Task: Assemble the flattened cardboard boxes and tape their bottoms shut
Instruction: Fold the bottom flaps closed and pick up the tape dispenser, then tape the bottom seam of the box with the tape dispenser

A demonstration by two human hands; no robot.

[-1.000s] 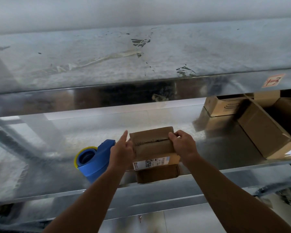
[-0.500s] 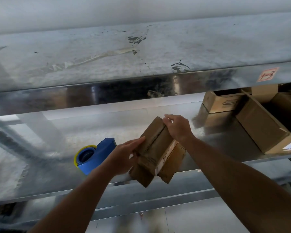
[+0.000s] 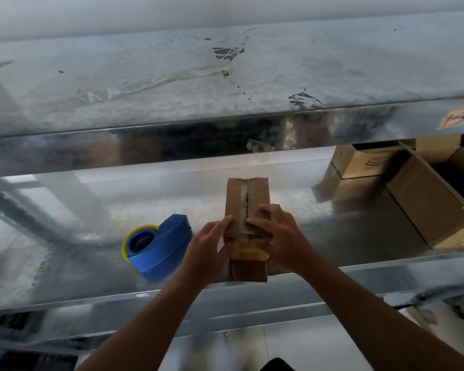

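On shelf [image 3: 65, 263], at front edge: box [image 3: 248, 199], flap seam up. Left hand [image 3: 206, 253] and right hand [image 3: 284, 236] clamp near end, thumbs on flaps. Risks: flaps spring apart if one hand leaves for dispenser [image 3: 158, 250]; box tips off edge.

Shiny metal shelf [image 3: 91, 210] runs across mid frame, front lip along the bottom. On it, lower ctr: small cardboard box [image 3: 248, 199], long side pointing away, near end at the front edge, taped seam up. Left of it, apart: blue tape dispenser [image 3: 158, 245] w/ yellow-rimmed roll. Right of frame: bigger open carton [image 3: 426, 210] at an angle, printed carton [image 3: 359, 162] behind it. Upper shelf [image 3: 118, 84] above: scuffed, tape scraps, red-marked label [image 3: 457, 117] on front edge, upper right.
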